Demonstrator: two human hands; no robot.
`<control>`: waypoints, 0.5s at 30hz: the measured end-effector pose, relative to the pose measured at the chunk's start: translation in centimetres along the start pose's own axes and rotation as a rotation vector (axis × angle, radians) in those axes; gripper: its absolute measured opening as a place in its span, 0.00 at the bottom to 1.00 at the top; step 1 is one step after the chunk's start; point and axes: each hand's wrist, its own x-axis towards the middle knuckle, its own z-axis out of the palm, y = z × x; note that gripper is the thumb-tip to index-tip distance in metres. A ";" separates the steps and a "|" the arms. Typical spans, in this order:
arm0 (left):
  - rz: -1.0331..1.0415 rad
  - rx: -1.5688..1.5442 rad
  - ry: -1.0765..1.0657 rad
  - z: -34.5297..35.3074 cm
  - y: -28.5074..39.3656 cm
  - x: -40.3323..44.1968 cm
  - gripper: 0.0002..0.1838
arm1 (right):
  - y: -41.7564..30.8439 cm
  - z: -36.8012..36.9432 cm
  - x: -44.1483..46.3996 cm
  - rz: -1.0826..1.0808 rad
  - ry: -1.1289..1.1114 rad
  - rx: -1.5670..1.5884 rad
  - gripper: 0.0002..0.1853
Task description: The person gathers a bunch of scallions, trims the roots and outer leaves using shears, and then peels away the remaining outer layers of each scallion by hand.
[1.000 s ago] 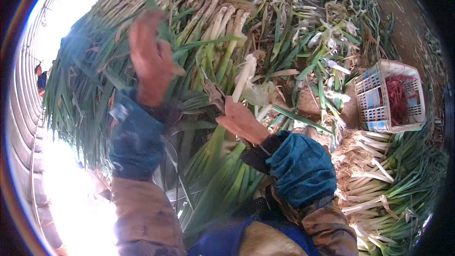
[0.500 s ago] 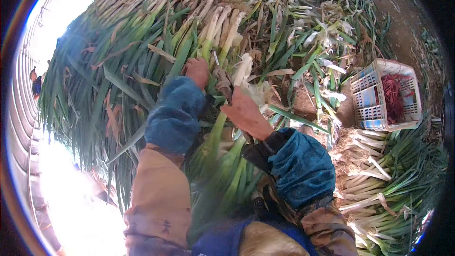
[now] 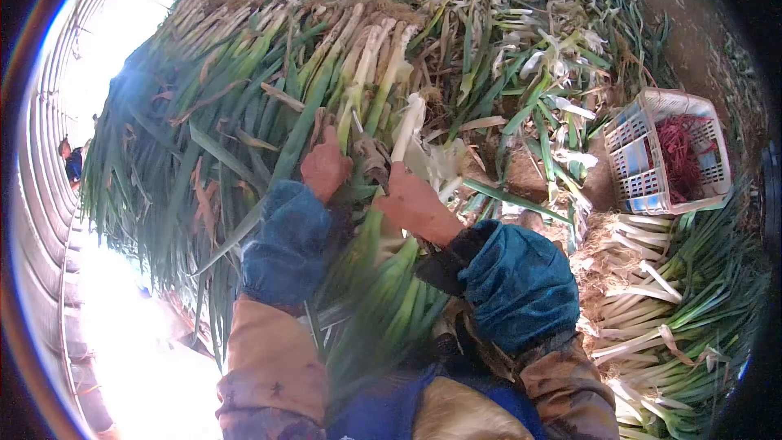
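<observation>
Near the middle, my right hand (image 3: 417,205) is closed around a leek (image 3: 408,126), whose white end points up and away. Beside that hand are loose pale peelings (image 3: 440,165) and a brownish, cloth-like scrap (image 3: 374,160). My left hand (image 3: 326,167) is closed just to the left, among the green leaves of the large leek pile (image 3: 236,122). What its fingers grip, if anything, is too small to make out. Several leeks with white stems (image 3: 371,57) lie beyond both hands. Green leaves (image 3: 391,289) spread below my right hand.
A white plastic basket (image 3: 638,159) with red strings (image 3: 683,155) stands at the right. Below it lies a row of leeks (image 3: 639,310), white ends to the left. Leaf scraps (image 3: 529,41) cover the ground at the back. A person (image 3: 73,160) is visible at the far left.
My left hand came down from the upper left into the leaves, closed, then shifted slightly left and down. My right hand has stayed almost in place on the leek.
</observation>
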 end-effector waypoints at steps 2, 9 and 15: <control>0.021 0.082 0.000 -0.8 0.4 -1.7 0.27 | 0.3 0.1 0.2 -0.009 0.052 -0.038 0.21; 0.015 0.165 -0.100 -2.4 1.1 -7.7 0.29 | 2.7 0.8 0.8 -0.195 0.196 -0.164 0.21; 0.018 0.136 0.004 -0.7 -1.7 -6.4 0.30 | -0.8 0.6 -3.2 -0.043 -0.058 -0.125 0.33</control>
